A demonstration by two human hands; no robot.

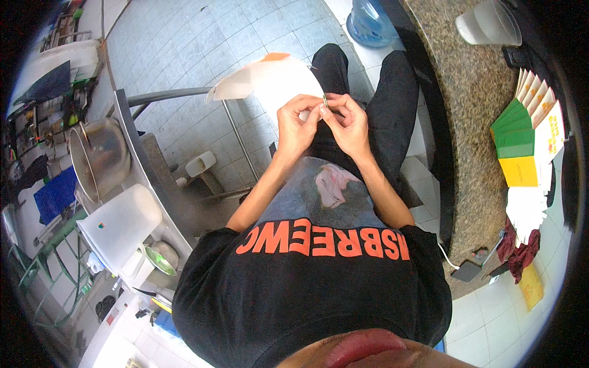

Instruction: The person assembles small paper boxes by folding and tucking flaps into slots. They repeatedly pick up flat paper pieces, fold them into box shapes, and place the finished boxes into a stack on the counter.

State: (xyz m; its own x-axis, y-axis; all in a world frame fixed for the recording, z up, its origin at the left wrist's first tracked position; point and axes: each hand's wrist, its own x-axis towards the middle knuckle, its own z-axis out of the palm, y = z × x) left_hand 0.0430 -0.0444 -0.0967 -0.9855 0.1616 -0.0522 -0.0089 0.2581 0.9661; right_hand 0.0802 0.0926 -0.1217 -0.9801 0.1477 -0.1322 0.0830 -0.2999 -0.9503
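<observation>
Nearest the camera, the person's black shirt [307, 288] with orange lettering fills the lower middle; the bottom edge cuts it off, and a blurred part of the person's own face intrudes there. Both bare forearms rise from the shirt and meet above the lap. The left hand [296, 126] and the right hand [348, 126] are curled closed, thumbs and fingertips pressed together at one spot, where they pinch the near edge of a white folded paper piece [270, 83] with an orange corner; a thin, small object shows between the fingertips, too small to identify. The paper extends up and to the left from the hands, over the tiled floor [184, 43]; how much of it lies behind the fingers cannot be told. Below the hands, black trousers [392, 104] cover the legs, and the feet are hidden. To the person's right runs a curved speckled stone counter [472, 122] bearing a stack of green, yellow and white cartons [527, 141], fanned and partly overlapping, a translucent plastic container [491, 23] at the far end, and crumpled white material beside a dark red cloth nearer the person. To the left, a metal table edge [132, 135] carries a large steel pot [98, 156] and a white lidded tub [119, 227]; items beyond are distorted by the lens rim. Farthest, a blue water jug [371, 21] stands on the floor, cut off by the top edge.
</observation>
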